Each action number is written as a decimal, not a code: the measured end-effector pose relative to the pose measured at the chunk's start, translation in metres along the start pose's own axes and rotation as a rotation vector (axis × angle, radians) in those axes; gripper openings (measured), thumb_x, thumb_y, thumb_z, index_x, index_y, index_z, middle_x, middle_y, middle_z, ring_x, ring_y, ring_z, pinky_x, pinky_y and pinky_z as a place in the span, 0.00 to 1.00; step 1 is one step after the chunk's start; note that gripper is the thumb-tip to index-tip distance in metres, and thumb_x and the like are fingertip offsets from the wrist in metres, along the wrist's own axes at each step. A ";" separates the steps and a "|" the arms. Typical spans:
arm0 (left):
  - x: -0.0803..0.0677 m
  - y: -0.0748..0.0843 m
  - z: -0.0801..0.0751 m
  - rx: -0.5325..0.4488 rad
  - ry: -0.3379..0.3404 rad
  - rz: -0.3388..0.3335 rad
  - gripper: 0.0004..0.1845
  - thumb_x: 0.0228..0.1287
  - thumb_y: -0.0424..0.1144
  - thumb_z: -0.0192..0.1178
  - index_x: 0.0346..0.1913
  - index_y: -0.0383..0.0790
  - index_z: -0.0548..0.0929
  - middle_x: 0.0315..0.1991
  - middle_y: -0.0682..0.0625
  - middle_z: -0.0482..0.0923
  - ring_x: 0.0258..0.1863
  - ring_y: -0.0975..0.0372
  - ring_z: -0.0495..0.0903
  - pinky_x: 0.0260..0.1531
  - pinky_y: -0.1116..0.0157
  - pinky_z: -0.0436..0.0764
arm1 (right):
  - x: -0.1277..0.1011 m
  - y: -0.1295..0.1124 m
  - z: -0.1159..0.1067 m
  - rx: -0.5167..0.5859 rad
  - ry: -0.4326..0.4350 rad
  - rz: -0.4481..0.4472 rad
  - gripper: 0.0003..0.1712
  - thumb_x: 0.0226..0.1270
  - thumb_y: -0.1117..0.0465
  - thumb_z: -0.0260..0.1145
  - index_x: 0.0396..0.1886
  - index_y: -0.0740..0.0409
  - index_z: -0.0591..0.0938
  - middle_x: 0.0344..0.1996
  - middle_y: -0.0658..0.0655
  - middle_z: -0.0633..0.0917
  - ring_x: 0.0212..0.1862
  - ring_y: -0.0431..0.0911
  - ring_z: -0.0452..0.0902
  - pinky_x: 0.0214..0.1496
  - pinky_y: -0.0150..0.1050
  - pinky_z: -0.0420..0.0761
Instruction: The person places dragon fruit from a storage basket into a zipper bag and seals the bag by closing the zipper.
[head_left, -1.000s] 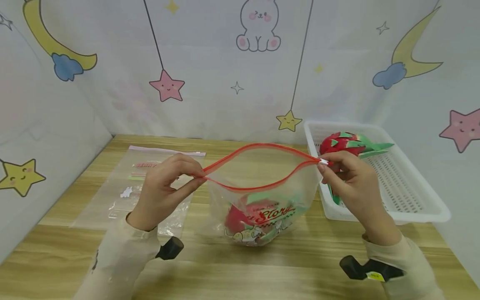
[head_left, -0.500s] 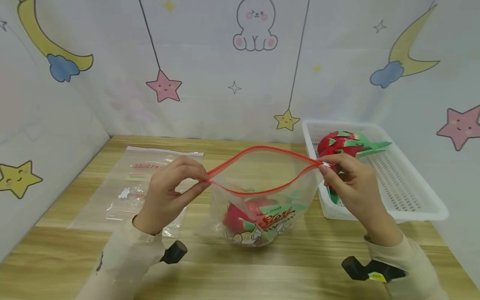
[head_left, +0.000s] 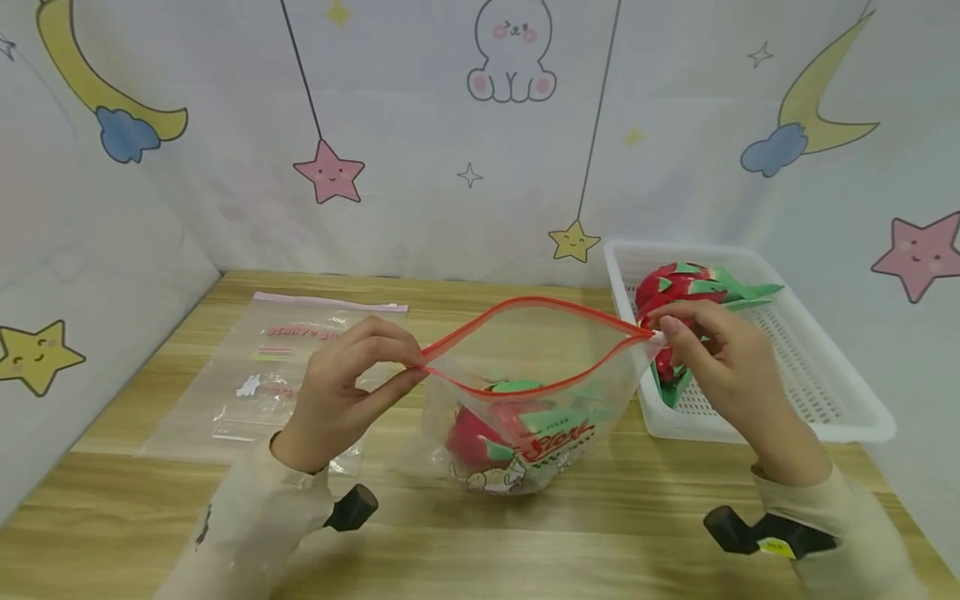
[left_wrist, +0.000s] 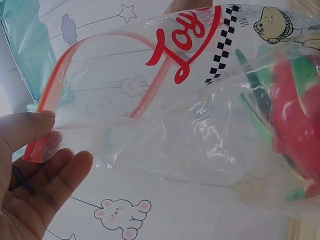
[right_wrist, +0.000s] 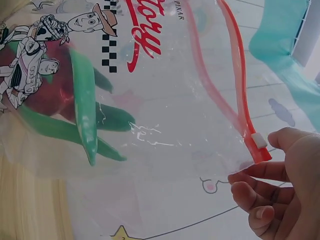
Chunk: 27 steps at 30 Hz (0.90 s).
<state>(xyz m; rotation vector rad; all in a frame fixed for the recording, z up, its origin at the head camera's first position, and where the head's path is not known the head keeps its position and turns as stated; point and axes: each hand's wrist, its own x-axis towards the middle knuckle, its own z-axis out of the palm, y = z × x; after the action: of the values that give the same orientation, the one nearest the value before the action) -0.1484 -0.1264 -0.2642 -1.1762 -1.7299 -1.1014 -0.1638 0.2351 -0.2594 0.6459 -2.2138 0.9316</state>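
- The person's left hand (head_left: pixel 333 392) is pinching the left end of the red zip strip of a clear zip bag (head_left: pixel 517 400), thumb and forefinger curling tight on the plastic; in the left wrist view the thumb is lying on top of that red corner, with the other fingers (left_wrist: pixel 65 175) lying loose beneath it.
- The right hand (head_left: pixel 720 367) is pinching the opposite end of the strip, right at the small white slider (right_wrist: pixel 258 140), thumb and fingers closing on that corner.
- The bag is hanging between the two hands with its bottom resting on the wooden bench (head_left: pixel 525 542), near the middle of it, and its mouth is gaping wide, the two red edges bowing apart.
- A red and green toy dragon fruit (head_left: pixel 487 433) is sitting inside the bag at the bottom, showing through the plastic behind the red lettering and cartoon print.
- A white plastic basket (head_left: pixel 825 400) is standing on the bench just to the right of the bag, and a second dragon fruit toy (head_left: pixel 678 283) is lying in it, partly behind the right hand.
- A flat, empty-looking printed zip bag (head_left: pixel 285 367) is lying on the bench to the left, partly under the left hand.
- Cream sleeves are covering both forearms, and a black mount is sticking out by each wrist.
- Sheets printed with stars, moons and a rabbit are walling in the bench behind and at the sides.
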 end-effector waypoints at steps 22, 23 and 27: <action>-0.003 0.001 0.002 -0.023 -0.021 0.004 0.11 0.67 0.41 0.60 0.33 0.35 0.81 0.31 0.47 0.79 0.35 0.62 0.78 0.42 0.75 0.77 | 0.048 0.052 -0.025 -0.317 -0.478 0.306 0.27 0.74 0.46 0.53 0.56 0.65 0.77 0.50 0.70 0.82 0.50 0.63 0.77 0.50 0.64 0.76; -0.003 0.001 0.002 -0.027 -0.021 0.004 0.11 0.67 0.41 0.60 0.33 0.35 0.81 0.31 0.47 0.79 0.35 0.62 0.78 0.42 0.75 0.77 | 0.050 0.055 -0.024 -0.329 -0.492 0.314 0.27 0.74 0.46 0.53 0.56 0.65 0.77 0.50 0.70 0.82 0.50 0.63 0.77 0.50 0.64 0.77; -0.004 0.002 0.001 -0.033 -0.030 0.003 0.10 0.66 0.40 0.60 0.34 0.35 0.81 0.31 0.46 0.78 0.35 0.61 0.78 0.42 0.75 0.77 | 0.057 0.066 -0.021 -0.390 -0.549 0.354 0.29 0.73 0.45 0.54 0.54 0.68 0.77 0.45 0.71 0.82 0.46 0.63 0.78 0.44 0.59 0.80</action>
<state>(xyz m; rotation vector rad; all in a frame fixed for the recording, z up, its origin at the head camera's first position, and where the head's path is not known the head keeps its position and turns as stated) -0.1455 -0.1259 -0.2678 -1.2209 -1.7385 -1.1200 -0.2371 0.2814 -0.2365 0.3525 -2.9657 0.4803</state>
